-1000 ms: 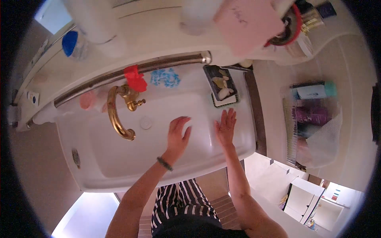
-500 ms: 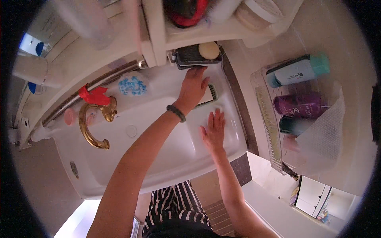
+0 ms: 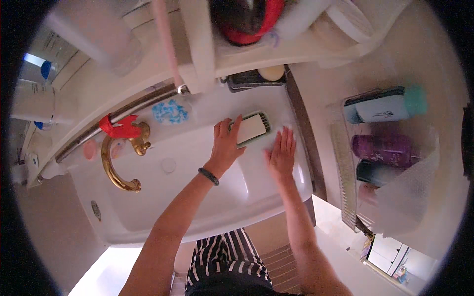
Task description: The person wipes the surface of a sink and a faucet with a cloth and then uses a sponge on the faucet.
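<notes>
A white bar of soap (image 3: 251,128) lies in a green slatted soap dish (image 3: 267,123) on the right part of the white sink's ledge. My left hand (image 3: 227,147), with a dark beaded bracelet (image 3: 209,176) on its wrist, is at the dish's left end. Its fingers and thumb are spread along that end; whether they press on it I cannot tell. Just right of the dish, my right hand (image 3: 282,153) rests palm down on the sink (image 3: 148,212) with fingers stretched and nothing held.
A gold faucet (image 3: 111,170) with a red ribbon (image 3: 120,127) stands at left. Behind are a blue-and-white bundle (image 3: 170,111) and a black soap box (image 3: 244,81) holding a yellowish bar (image 3: 271,73). A wall rack (image 3: 343,172) of bottles is at right; a shelf (image 3: 301,58) overhangs the back.
My left hand has drawn back from near the black soap box to the green dish's left end. My right hand stays flat beside the dish. The view has shifted slightly.
</notes>
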Action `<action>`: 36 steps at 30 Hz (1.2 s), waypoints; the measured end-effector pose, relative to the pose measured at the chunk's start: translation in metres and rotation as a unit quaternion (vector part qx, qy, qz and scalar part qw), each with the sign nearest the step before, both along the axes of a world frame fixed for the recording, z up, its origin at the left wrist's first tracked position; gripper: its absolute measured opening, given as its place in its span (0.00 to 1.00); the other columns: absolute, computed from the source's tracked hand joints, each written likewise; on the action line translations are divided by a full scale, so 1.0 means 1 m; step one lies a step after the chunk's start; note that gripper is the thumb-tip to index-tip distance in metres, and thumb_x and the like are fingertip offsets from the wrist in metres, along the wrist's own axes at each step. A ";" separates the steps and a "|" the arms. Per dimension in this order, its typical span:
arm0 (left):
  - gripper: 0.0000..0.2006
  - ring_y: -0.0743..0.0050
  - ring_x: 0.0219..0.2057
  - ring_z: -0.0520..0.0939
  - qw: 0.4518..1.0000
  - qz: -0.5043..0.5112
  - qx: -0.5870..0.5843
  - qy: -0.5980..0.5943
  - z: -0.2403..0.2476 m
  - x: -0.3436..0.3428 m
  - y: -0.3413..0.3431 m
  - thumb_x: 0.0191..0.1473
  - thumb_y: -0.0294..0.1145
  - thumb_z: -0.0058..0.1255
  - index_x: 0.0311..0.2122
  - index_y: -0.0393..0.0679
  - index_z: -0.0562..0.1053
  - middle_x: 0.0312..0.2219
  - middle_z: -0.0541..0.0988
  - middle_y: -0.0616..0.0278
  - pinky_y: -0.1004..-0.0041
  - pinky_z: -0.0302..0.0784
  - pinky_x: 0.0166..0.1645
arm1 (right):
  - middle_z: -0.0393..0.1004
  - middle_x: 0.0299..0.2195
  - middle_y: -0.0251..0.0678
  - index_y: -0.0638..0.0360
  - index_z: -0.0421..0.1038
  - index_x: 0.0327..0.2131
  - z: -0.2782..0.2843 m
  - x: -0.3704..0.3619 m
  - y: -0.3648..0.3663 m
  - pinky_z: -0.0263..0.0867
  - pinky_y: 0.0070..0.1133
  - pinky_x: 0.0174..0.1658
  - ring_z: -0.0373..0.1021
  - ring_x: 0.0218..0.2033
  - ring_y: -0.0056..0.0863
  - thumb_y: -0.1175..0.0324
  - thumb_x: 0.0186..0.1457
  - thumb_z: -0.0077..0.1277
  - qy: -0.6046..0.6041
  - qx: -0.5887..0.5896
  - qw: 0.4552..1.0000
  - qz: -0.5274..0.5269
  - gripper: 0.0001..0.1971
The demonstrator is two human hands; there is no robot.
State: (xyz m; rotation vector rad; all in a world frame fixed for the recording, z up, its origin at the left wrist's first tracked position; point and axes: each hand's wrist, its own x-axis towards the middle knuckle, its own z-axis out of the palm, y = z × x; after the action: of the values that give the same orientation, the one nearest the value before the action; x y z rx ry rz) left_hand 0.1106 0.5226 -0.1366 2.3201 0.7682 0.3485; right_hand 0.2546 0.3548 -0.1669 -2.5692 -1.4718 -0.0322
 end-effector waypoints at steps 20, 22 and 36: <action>0.44 0.47 0.52 0.69 0.978 0.210 0.019 0.003 0.047 -0.235 -0.047 0.32 0.27 0.65 0.60 0.39 0.61 0.52 0.66 0.46 0.57 0.72 0.53 | 0.48 0.66 0.44 0.62 0.58 0.60 -0.004 -0.093 0.131 0.45 0.38 0.67 0.44 0.68 0.44 0.59 0.52 0.55 0.133 0.060 0.973 0.178 0.34; 0.43 0.46 0.51 0.70 0.976 0.216 -0.002 0.012 0.056 -0.239 -0.047 0.32 0.26 0.65 0.60 0.40 0.62 0.52 0.66 0.46 0.57 0.73 0.53 | 0.48 0.66 0.43 0.60 0.57 0.61 -0.001 -0.093 0.080 0.47 0.37 0.66 0.46 0.67 0.44 0.62 0.50 0.58 0.121 0.068 0.979 0.152 0.36; 0.30 0.49 0.55 0.70 0.462 0.375 -0.746 -0.298 -0.006 -0.249 -0.067 0.61 0.49 0.47 0.61 0.43 0.59 0.56 0.67 0.50 0.49 0.68 0.60 | 0.44 0.66 0.56 0.58 0.51 0.64 -0.012 -0.047 0.093 0.40 0.48 0.66 0.41 0.67 0.58 0.54 0.53 0.54 -0.012 0.071 0.997 0.041 0.39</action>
State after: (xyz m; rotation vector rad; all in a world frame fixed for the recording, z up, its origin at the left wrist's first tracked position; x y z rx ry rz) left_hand -0.1383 0.4560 -0.1428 0.0275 0.9886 0.4857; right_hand 0.2073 0.4475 -0.1786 -2.4020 -1.5241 -0.1521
